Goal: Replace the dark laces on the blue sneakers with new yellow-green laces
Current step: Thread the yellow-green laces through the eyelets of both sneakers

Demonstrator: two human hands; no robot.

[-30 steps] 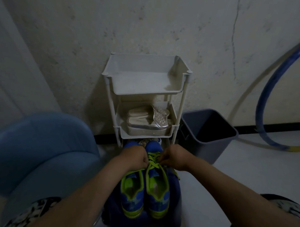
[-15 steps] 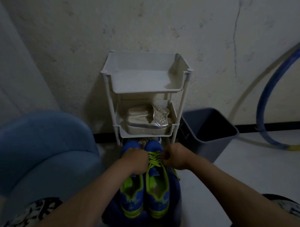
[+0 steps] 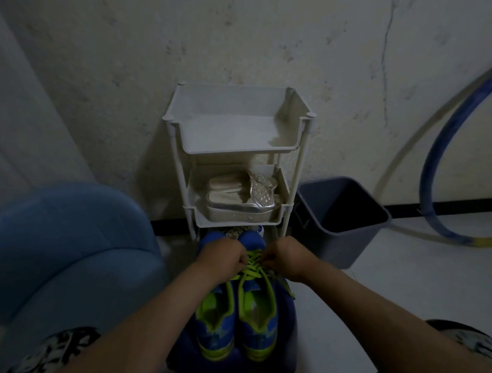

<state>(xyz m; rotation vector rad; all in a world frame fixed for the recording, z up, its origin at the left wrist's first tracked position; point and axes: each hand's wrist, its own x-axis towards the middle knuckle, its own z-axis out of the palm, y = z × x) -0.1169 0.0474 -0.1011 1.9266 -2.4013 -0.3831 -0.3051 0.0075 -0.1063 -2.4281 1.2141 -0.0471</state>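
Two blue sneakers with yellow-green trim stand side by side on a dark blue stool, toes away from me: the left sneaker and the right sneaker. A yellow-green lace criss-crosses the front of the right sneaker. My left hand is curled at the lace's left side and pinches it. My right hand is curled at its right side, gripping the lace end; a loose lace tail hangs below it. No dark laces are visible.
A white three-tier rack stands against the wall just beyond the shoes, with silver sandals on its middle shelf. A grey bin sits to its right, a blue hoop leans on the wall, and a blue chair is at left.
Both hands stayed on the right sneaker's lace and shifted only slightly; the camera view dipped a little.
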